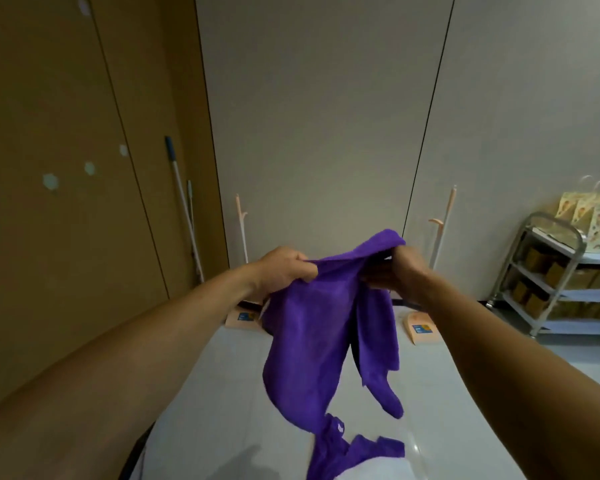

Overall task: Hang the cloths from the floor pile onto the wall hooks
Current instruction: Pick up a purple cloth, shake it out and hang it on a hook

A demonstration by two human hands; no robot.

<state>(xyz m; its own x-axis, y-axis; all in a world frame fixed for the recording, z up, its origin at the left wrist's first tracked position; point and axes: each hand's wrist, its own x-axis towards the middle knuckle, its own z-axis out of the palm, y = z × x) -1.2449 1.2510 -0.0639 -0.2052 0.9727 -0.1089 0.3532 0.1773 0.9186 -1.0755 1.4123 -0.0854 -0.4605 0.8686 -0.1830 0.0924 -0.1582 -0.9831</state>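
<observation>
Gripping purple cloth [312, 327] mid-frame with left hand [284, 268] and right hand [400, 268], apart, each clenched on top edge; bottom centre, cloth heap [343, 452] on floor [222, 393].

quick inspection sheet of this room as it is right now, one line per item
surface: pale glossy floor
job's things: purple cloth held up in the air; second purple cloth on the floor; round pale discs on the brown wall, maybe the hooks
clutter: mop handle and two peach dustpans by the wall
hands: left hand and right hand both grip the held cloth's top edge
cables: nothing seen
surroundings: metal trolley with boxes and paper bags at right
</observation>
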